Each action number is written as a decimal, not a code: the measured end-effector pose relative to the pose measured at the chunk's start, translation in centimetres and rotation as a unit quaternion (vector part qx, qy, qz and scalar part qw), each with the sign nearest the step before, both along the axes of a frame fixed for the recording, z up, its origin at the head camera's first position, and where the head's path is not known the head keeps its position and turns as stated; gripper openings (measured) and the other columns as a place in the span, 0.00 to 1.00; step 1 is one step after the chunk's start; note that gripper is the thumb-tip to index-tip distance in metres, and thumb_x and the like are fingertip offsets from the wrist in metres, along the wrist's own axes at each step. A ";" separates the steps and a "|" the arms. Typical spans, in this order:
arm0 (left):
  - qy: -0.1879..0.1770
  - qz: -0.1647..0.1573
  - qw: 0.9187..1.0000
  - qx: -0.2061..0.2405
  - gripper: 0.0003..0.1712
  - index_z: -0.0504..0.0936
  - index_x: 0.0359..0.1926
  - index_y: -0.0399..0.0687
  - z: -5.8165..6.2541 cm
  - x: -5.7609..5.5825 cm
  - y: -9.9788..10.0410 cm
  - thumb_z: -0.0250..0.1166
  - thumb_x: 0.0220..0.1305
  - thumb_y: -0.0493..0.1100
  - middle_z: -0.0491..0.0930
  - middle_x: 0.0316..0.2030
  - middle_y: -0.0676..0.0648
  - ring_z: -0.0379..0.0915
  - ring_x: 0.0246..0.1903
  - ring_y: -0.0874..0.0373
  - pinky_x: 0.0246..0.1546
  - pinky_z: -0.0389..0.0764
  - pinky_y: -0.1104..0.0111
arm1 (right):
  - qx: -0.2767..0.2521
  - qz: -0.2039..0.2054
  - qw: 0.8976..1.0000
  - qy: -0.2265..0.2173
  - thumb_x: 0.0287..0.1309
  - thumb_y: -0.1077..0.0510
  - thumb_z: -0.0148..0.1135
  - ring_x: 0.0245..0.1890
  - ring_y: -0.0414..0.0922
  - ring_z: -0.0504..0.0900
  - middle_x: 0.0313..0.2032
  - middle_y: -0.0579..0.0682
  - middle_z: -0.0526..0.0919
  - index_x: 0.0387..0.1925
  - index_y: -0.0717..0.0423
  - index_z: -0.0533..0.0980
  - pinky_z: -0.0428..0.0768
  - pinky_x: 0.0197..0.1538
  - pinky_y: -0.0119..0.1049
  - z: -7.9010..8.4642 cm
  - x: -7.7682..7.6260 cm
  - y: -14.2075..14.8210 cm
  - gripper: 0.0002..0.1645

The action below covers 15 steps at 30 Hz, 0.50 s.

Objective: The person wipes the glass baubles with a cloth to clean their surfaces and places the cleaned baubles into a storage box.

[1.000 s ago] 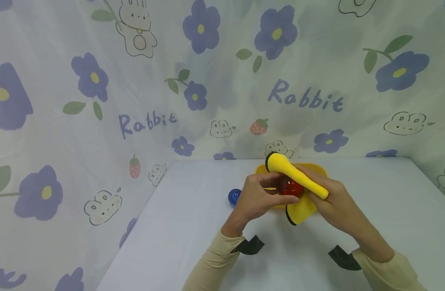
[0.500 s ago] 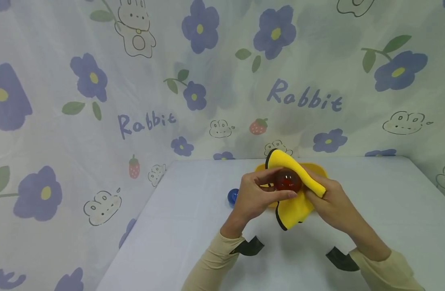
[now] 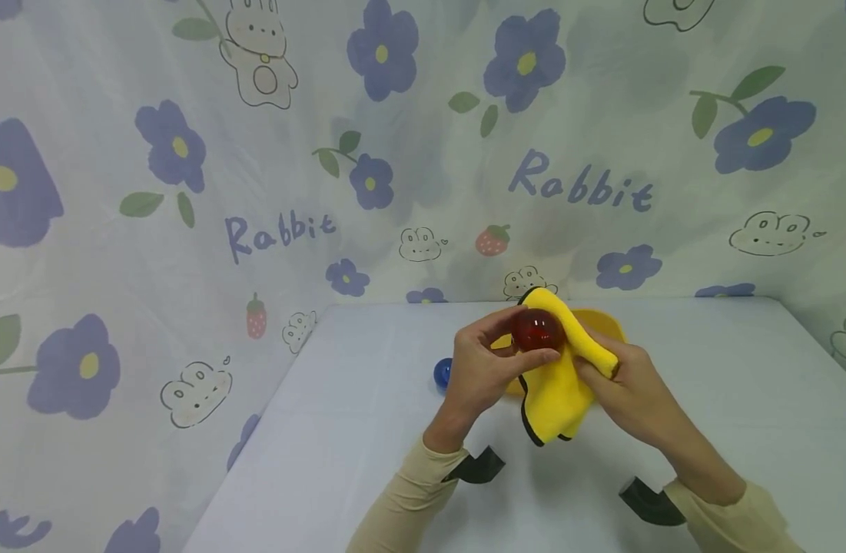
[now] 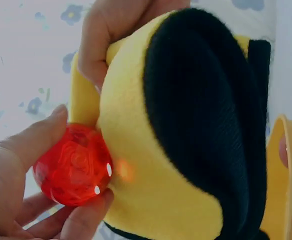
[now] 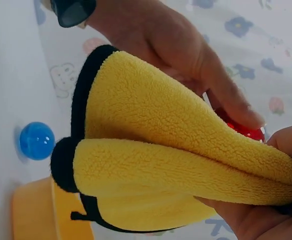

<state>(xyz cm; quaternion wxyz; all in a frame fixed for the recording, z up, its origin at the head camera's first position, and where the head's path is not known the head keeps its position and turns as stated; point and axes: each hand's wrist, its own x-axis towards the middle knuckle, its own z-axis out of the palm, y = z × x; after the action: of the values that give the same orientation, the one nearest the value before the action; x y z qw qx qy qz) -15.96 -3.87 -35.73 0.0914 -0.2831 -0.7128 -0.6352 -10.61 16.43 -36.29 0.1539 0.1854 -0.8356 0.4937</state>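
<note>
Between thumb and fingers, my left hand point(image 3: 479, 365) holds a see-through red ball point(image 3: 537, 330) above the table. A yellow plush cloth point(image 3: 555, 395) with black edging is gripped, bunched up, by my right hand point(image 3: 633, 392). The cloth's folds hang down beside the ball. In the left wrist view the red ball point(image 4: 73, 167) lies right against the yellow cloth point(image 4: 131, 165), with a red glint on the fabric. The right wrist view shows the folded cloth point(image 5: 146, 107) hiding most of the ball.
Behind the hands stands a yellow plastic container point(image 3: 605, 322), partly covered by them and the cloth. A blue ball point(image 3: 442, 373) rests on the white table point(image 3: 367, 430) to the left of it. A rabbit-and-flower printed curtain point(image 3: 423, 153) borders the table at the back and left.
The left hand has moved the red ball slightly left and up, so more of it shows. The right hand's cloth has opened out and hangs lower below the ball.
</note>
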 end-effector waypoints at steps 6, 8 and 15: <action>-0.017 0.013 1.000 -0.021 0.33 0.82 0.62 0.49 0.0 -0.2 -0.1 0.80 0.57 0.50 0.84 0.58 0.47 0.82 0.56 0.58 0.55 0.88 0.62 | 0.011 -0.012 1.000 -0.008 0.69 0.68 0.58 0.25 0.41 0.71 0.29 0.53 0.71 0.67 0.68 0.73 0.74 0.25 0.30 0.4 0.4 0.4 0.26; -0.021 0.024 0.999 -0.032 0.33 0.82 0.62 0.49 0.0 -0.4 -0.2 0.80 0.56 0.49 0.85 0.58 0.48 0.82 0.56 0.58 0.56 0.87 0.61 | 0.012 -0.011 1.000 -0.008 0.69 0.68 0.58 0.24 0.41 0.71 0.28 0.52 0.70 0.67 0.67 0.72 0.73 0.24 0.31 0.6 0.5 0.5 0.26; -0.037 0.053 0.996 -0.065 0.33 0.82 0.63 0.52 -0.1 -0.5 -0.2 0.81 0.56 0.47 0.85 0.58 0.50 0.81 0.56 0.58 0.57 0.86 0.67 | 0.005 -0.001 1.000 0.012 0.68 0.71 0.59 0.34 0.38 0.78 0.49 0.63 0.83 0.73 0.63 0.68 0.84 0.36 0.25 0.9 0.9 0.5 0.33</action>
<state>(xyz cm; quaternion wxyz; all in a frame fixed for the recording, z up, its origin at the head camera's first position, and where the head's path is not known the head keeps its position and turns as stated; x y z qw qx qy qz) -16.42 -4.06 -35.87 0.0797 -0.2261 -0.7697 -0.5917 -9.69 16.89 -35.37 0.1634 0.1907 -0.8363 0.4873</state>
